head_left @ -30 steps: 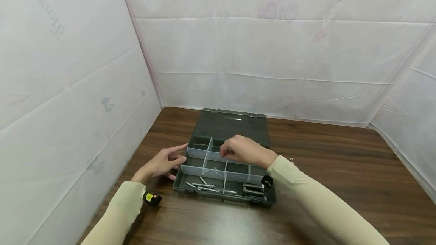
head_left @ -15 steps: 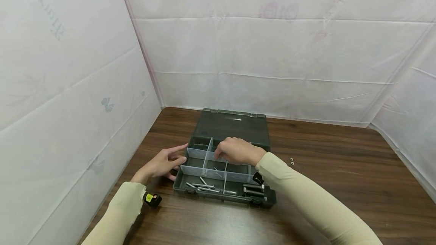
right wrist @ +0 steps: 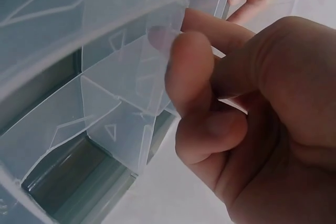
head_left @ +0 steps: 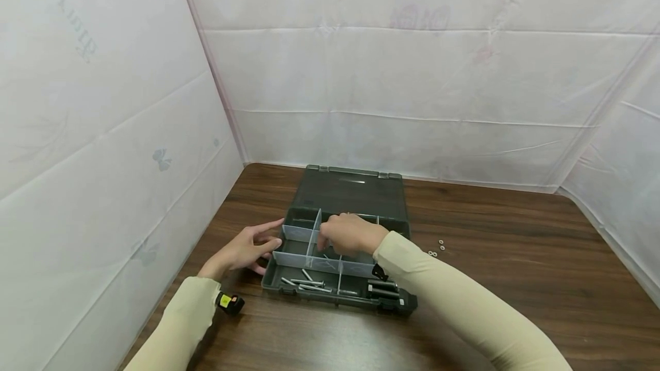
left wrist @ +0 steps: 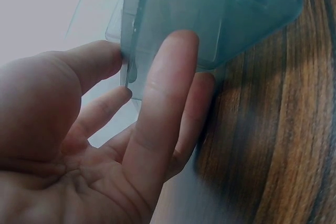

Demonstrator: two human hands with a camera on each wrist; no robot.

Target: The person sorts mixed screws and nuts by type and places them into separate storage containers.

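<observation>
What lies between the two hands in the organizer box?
In the head view, a clear upright divider of the box stands between the left hand at the box's left edge and the right hand over the middle compartments.

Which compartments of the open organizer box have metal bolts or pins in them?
The near-row compartments of the organizer box, closest to the person; the far-left compartment looks bare.

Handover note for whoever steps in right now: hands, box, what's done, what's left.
Left hand: open, fingers against the left side of the organiser box.
Right hand: fingers curled inside the middle compartments, at the clear dividers; whether it pinches anything cannot be told.
Box lies open on the table, lid flat behind.
Done: bolts in the front compartments.
Left: small washers loose on the table right of the box.
</observation>
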